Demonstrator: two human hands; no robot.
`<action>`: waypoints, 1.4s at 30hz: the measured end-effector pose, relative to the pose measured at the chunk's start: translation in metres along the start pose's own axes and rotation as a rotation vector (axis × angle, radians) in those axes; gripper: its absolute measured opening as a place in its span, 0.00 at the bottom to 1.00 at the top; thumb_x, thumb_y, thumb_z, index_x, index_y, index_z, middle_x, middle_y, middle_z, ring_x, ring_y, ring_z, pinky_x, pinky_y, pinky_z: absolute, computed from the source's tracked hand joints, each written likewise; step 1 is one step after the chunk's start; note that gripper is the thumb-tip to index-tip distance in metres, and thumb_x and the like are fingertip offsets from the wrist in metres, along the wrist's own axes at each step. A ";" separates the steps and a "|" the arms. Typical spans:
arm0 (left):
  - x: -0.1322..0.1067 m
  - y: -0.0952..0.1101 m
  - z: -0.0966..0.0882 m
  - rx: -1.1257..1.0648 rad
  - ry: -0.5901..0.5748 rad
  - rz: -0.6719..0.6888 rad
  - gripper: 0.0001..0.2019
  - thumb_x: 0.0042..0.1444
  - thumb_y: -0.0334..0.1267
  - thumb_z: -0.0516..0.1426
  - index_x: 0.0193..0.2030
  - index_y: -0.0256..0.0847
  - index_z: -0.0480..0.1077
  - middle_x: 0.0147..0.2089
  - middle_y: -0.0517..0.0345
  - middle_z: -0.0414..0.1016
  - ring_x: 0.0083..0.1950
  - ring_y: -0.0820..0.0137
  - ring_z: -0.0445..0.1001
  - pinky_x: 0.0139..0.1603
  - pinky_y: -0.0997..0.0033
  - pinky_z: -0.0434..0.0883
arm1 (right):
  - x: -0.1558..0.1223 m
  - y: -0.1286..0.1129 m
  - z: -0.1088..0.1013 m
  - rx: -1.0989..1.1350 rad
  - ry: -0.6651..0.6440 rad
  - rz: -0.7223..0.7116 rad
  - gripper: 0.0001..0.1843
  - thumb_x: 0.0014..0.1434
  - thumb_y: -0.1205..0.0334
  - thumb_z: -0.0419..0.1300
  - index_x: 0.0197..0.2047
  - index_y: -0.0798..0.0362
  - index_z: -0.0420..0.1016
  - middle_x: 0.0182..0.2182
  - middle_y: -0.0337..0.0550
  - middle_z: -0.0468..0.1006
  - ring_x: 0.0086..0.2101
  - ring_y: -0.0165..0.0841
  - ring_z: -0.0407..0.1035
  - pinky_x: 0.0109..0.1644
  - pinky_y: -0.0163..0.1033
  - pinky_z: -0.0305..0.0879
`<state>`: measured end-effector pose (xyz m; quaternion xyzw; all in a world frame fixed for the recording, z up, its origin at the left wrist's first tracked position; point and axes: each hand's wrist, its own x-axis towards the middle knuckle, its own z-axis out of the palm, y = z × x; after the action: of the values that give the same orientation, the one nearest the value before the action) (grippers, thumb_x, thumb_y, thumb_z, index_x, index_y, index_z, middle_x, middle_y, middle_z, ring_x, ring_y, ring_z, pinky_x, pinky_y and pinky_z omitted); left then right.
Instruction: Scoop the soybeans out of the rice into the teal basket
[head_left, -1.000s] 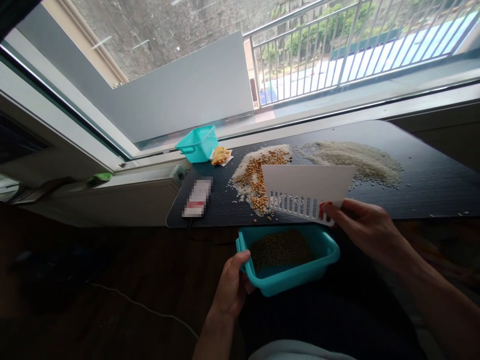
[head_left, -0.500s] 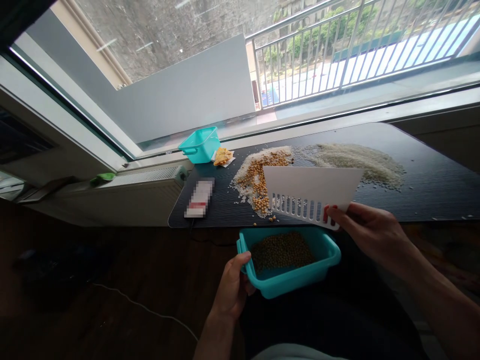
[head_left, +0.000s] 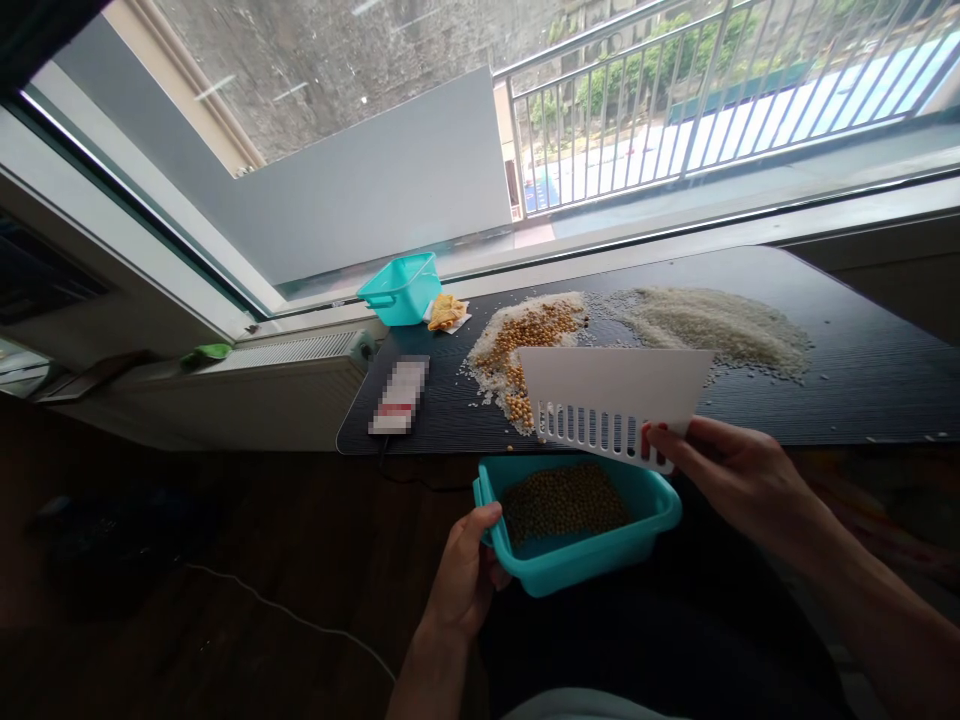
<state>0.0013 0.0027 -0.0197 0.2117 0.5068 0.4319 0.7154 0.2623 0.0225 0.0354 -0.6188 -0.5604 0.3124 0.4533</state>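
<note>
My left hand (head_left: 466,565) grips the left end of a turquoise plastic basket (head_left: 592,572), which sits below the table's front edge. Inside it lies a layer of small greenish-brown beans (head_left: 566,500). My right hand (head_left: 720,465) pinches the lower right corner of a white scraper (head_left: 615,385) with a row of slots along its lower side. The scraper hovers above the basket's far rim, tilted, and hides part of the table. Behind it, yellow soybeans (head_left: 519,408) lie mixed with white grains (head_left: 484,350) in a heap.
A pile of pale rice-like grains (head_left: 720,325) spreads over the right half of the dark table (head_left: 862,350). At the table's back left stand another turquoise basket (head_left: 405,290) and a yellow crumpled item (head_left: 447,312). A blurred-out device (head_left: 400,395) with a cord lies near the left edge.
My right hand has lowered the white scraper slightly and brought it a little to the left, nearer the basket. My left hand and the basket have stayed in place.
</note>
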 end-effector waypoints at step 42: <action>0.000 0.001 -0.007 0.004 0.029 0.051 0.19 0.44 0.48 0.62 0.18 0.40 0.57 0.13 0.70 0.51 0.14 0.81 0.51 0.14 0.79 0.49 | 0.016 -0.003 0.012 -0.021 0.026 -0.039 0.17 0.50 0.46 0.58 0.23 0.51 0.75 0.21 0.38 0.75 0.25 0.31 0.68 0.28 0.34 0.63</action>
<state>-0.0055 0.0023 -0.0223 0.2195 0.5125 0.4521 0.6963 0.2535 0.0401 0.0356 -0.6164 -0.5699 0.2895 0.4599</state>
